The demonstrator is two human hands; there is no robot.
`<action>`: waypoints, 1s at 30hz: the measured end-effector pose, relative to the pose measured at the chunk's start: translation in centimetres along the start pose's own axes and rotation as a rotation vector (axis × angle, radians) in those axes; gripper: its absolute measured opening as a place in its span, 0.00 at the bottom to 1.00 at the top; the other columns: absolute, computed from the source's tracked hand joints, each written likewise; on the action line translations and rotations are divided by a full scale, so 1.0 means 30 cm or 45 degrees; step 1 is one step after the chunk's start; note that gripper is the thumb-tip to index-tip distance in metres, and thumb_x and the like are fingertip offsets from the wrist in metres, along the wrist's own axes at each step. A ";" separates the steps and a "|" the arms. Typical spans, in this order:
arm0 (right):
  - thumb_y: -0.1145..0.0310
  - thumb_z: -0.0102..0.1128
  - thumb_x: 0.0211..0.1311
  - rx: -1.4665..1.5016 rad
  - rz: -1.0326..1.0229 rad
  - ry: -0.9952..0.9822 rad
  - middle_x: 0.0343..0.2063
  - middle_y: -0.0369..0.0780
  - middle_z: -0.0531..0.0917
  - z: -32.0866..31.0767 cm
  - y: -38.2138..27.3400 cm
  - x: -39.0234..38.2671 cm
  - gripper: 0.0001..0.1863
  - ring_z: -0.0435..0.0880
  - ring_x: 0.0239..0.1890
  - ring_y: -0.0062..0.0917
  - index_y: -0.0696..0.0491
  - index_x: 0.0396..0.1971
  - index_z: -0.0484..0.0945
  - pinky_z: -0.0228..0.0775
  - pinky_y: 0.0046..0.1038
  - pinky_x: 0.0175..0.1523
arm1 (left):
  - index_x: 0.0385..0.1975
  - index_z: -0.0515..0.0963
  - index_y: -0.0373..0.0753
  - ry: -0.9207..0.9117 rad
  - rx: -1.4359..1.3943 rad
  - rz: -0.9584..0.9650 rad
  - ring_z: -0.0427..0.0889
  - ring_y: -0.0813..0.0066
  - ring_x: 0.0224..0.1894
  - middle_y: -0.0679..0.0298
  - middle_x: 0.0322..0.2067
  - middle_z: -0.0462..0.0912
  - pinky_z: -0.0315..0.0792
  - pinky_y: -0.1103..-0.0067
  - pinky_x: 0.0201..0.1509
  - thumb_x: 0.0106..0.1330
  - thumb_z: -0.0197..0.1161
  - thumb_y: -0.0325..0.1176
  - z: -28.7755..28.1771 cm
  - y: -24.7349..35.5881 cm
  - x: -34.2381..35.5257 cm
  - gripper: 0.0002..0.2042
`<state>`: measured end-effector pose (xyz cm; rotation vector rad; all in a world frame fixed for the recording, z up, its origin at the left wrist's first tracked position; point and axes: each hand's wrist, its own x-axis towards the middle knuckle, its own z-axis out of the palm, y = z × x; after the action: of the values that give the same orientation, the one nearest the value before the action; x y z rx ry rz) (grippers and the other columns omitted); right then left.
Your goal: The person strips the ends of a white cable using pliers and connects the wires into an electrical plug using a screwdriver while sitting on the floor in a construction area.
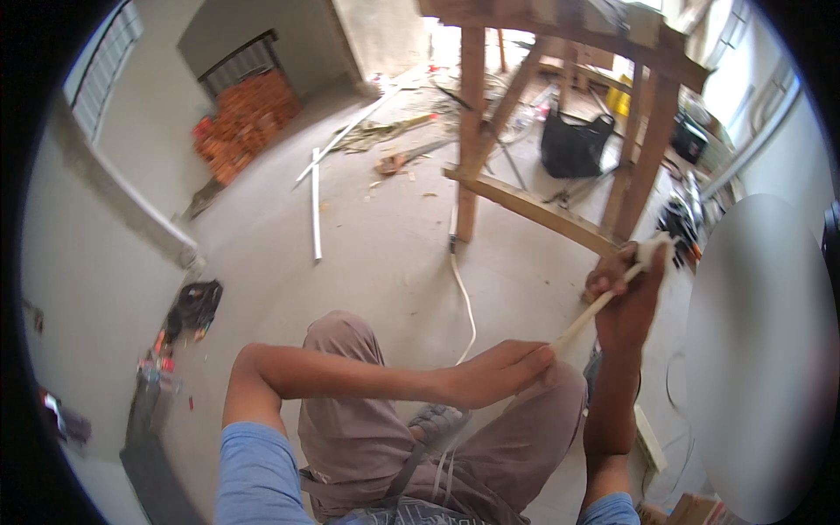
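The person's trousered knees (525, 446) occupy the lower centre. The pale stick (582, 325) is located above the right knee, slanting up to the right between both hands. The left hand (492, 376) grips the lower end, fingers closed on it. The right hand (626, 293) is raised farther up the stick, fingers curled around it; a pale, blurred mass (658, 248) is at the upper end. A brown box-like item (691, 510) is cut off by the lower right edge; its contents cannot be determined.

Beyond the knees, a white cable (464, 302) runs along the floor (385, 254). At the left wall, a black plastic bag (194, 306) lies crumpled; its contents are not discernible.

The wooden bench (471, 131) stands ahead. Seen between its legs, a black bag (573, 147) with raised handles sits upright on the floor; its contents cannot be determined. To its right is a dark container (689, 140), its interior indistinct. White strips (316, 206) lie left of the bench. Farther back, orange-red bricks (245, 122) are piled against the wall.
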<state>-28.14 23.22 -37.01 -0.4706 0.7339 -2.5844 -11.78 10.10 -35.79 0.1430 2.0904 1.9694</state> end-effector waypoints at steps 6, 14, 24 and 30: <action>0.45 0.39 0.73 -0.870 0.232 -0.456 0.24 0.41 0.81 0.135 0.398 0.073 0.29 0.80 0.26 0.24 0.60 0.43 0.73 0.72 0.29 0.36 | 0.29 0.70 0.40 0.601 -0.098 -0.217 0.57 0.86 0.18 0.74 0.17 0.61 0.53 0.84 0.20 0.76 0.40 0.53 -0.097 -0.167 -0.326 0.23; 0.56 0.62 0.62 -1.403 0.388 -0.050 0.57 0.50 0.72 -0.305 1.181 0.057 0.37 0.70 0.60 0.35 0.60 0.64 0.60 0.62 0.37 0.64 | 0.25 0.67 0.43 1.420 -0.679 0.250 0.51 0.83 0.15 0.75 0.14 0.53 0.48 0.83 0.19 0.74 0.42 0.54 -0.198 -0.042 -0.643 0.22; 0.65 0.49 0.67 -0.545 1.102 0.318 0.29 0.37 0.73 -0.483 1.455 0.044 0.14 0.74 0.30 0.26 0.48 0.50 0.65 0.70 0.31 0.31 | 0.32 0.69 0.44 1.454 -0.985 0.425 0.50 0.87 0.15 0.76 0.16 0.51 0.48 0.86 0.19 0.73 0.48 0.49 -0.451 0.005 -0.687 0.16; 0.61 0.44 0.72 -0.239 1.197 0.635 0.17 0.29 0.65 -0.536 1.295 0.048 0.06 0.63 0.16 0.16 0.45 0.40 0.68 0.60 0.20 0.19 | 0.45 0.72 0.40 1.417 -1.062 -0.018 0.55 0.87 0.17 0.76 0.21 0.57 0.52 0.87 0.19 0.72 0.51 0.40 -0.751 -0.096 -0.459 0.11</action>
<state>-24.81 -0.89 -71.32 0.4207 1.0413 -1.7301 -4.06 -15.31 -35.96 -1.3717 1.3523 3.0825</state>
